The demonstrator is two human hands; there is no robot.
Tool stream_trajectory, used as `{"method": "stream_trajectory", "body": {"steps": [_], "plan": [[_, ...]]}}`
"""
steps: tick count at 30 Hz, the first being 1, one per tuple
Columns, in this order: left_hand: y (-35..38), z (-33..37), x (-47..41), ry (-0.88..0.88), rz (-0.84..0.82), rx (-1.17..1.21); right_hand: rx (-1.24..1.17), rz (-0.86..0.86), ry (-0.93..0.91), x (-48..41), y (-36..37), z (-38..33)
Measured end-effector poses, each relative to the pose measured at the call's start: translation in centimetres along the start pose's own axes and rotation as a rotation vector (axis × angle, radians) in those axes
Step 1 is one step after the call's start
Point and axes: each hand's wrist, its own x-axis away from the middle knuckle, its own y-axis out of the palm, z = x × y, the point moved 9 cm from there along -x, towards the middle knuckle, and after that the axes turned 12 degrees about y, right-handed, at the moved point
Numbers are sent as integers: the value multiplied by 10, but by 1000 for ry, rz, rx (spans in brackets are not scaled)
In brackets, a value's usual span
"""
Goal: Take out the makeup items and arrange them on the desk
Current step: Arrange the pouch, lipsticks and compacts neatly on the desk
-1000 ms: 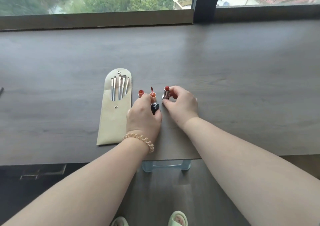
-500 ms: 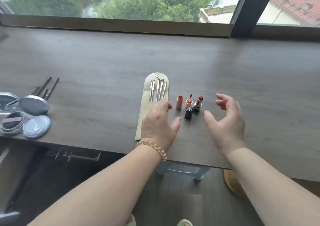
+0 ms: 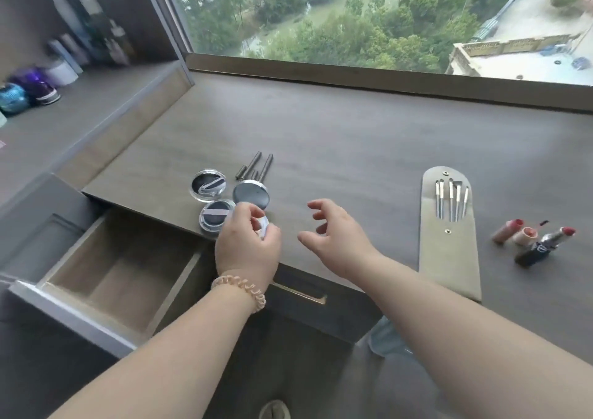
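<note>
Head view, only one. The left hand [image 3: 247, 251] is at the near edge of the desk [image 3: 337, 129], fingers and thumb curled round a pale round lid [image 3: 263, 226]; mostly covered, so I cannot tell if it is a lid or a whole compact. A coiled hair tie [image 3: 240, 290] sits on that wrist. The right hand [image 3: 337, 239] hovers just right of it, holding nothing, fingers spread and loosely bent, apart from the desk top as far as I can tell.

Just far-left of the left hand is a tight cluster: an open compact [image 3: 208, 185], a dark round lid [image 3: 252, 195] and a compact with a strip [image 3: 215, 218], touching or nearly so. Pencils [image 3: 256, 165] lie just beyond them. Well to the right is a brush pouch [image 3: 449, 258] with brushes [image 3: 451, 200] in it, and right of that a group of lipsticks [image 3: 539, 242].

The drawer [image 3: 106, 271] at near left stands open; nothing visible in the part shown. Blurred bottles [image 3: 90, 33] on the far-left shelf [image 3: 64, 123].

Step, as I judge it: arranging the compact cluster, most items already out. The next move calls for setting the lid down flat beside or onto its compact, right hand steadying, without knocking the neighbours over the near edge.
</note>
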Motion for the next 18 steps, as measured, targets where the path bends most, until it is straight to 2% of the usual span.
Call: {"method": "stream_trajectory", "body": {"steps": [4, 8, 13, 18], "plan": [[-36, -102, -32, -260, 99, 28, -142, -20, 131, -41, 58, -24], [-33, -179, -63, -437, 2, 118, -245, 59, 197, -76, 90, -38], [-5, -208, -97, -339, -226, 166, -227, 164, 242, -104, 102, -42], [9, -213, -114, -305, -268, 178, -134, 175, 214, -121, 106, -54]]}}
